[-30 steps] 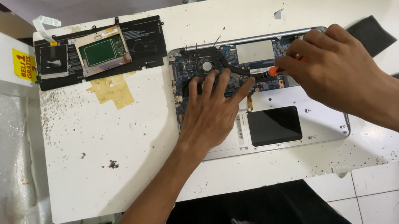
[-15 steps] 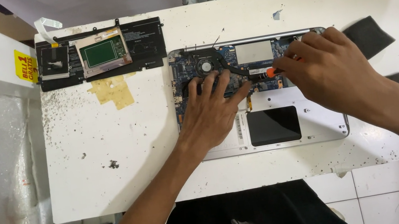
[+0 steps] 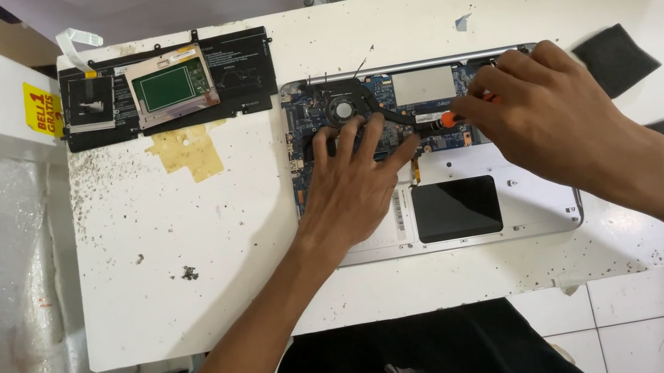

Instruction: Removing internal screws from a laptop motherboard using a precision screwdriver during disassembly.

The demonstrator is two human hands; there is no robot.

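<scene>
An opened laptop base [image 3: 529,199] lies on the white table, its blue circuit board [image 3: 390,102] and round fan [image 3: 344,109] exposed. My left hand [image 3: 354,183] rests flat on the board, fingers spread just below the fan. My right hand [image 3: 548,121] grips a small screwdriver with an orange collar [image 3: 449,118], its tip down on the board near the black heat pipe. A dark rectangular touchpad underside [image 3: 456,208] shows below the hands.
A flat black battery pack [image 3: 238,72] with a green-faced part [image 3: 168,86] on it lies at the table's back left, above a patch of yellow tape [image 3: 189,150]. Two black foam pieces [image 3: 616,59] sit at the right. Plastic-wrapped goods [image 3: 2,292] stand to the left.
My right hand has shifted slightly left along the board with the screwdriver. The left hand stays put.
</scene>
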